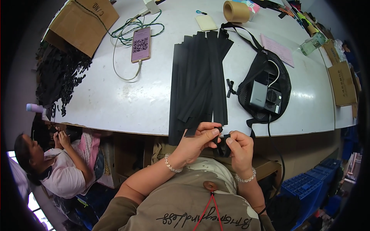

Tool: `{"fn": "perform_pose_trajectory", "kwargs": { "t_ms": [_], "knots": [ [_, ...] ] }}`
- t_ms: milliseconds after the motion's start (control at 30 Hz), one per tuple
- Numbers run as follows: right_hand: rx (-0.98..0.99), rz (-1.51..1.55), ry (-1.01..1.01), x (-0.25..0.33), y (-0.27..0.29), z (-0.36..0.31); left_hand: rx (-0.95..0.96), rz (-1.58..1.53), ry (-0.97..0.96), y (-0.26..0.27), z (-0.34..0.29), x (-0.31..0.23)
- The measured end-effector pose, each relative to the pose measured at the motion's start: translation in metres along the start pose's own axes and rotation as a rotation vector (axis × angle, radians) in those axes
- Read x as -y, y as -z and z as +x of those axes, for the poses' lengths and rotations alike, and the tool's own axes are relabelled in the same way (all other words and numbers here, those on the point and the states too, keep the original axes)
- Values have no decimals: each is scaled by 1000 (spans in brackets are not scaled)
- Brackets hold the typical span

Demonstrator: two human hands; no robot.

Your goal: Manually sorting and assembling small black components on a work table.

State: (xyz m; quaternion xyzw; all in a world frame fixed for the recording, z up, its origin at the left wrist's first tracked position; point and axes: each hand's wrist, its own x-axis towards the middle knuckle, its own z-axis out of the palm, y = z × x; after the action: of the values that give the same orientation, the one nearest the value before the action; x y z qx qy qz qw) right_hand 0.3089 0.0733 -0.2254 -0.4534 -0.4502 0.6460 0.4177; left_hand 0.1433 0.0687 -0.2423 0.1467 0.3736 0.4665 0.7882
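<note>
Close to my body, at the table's front edge, both hands hold a short black fabric strip (221,149) that hangs in a loop between them. My left hand (201,138) pinches one end between thumb and fingers. The other end sits between the thumb and bent fingers of my right hand (239,148). Just beyond my hands, a loose pile of long flat black strips (196,77) lies lengthwise on the white table (135,98). Some of the pile's near ends reach the table edge beside my left hand.
Right of the pile lies a black mesh bag (283,90) with a power bank (258,95). A phone (141,45) on a cable, a cardboard box (83,25) and heaped black pieces (59,77) are at left. A roll of brown tape (236,11) stands far back. A co-worker (65,169) sits at left.
</note>
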Motion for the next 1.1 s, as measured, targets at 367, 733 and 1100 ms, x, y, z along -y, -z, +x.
{"fn": "perform_pose_trajectory", "kwargs": {
  "t_ms": [367, 733, 1100],
  "knots": [
    [12, -27, 17, 7, -2, 6, 27, 112, -33, -3, -2, 0],
    [31, -100, 23, -1, 5, 9, 25, 199, -44, -3, -2, -1],
    [6, -101, 20, 0, 2, 8, 49, 206, -72, -4, 0, -2]
  ]
}}
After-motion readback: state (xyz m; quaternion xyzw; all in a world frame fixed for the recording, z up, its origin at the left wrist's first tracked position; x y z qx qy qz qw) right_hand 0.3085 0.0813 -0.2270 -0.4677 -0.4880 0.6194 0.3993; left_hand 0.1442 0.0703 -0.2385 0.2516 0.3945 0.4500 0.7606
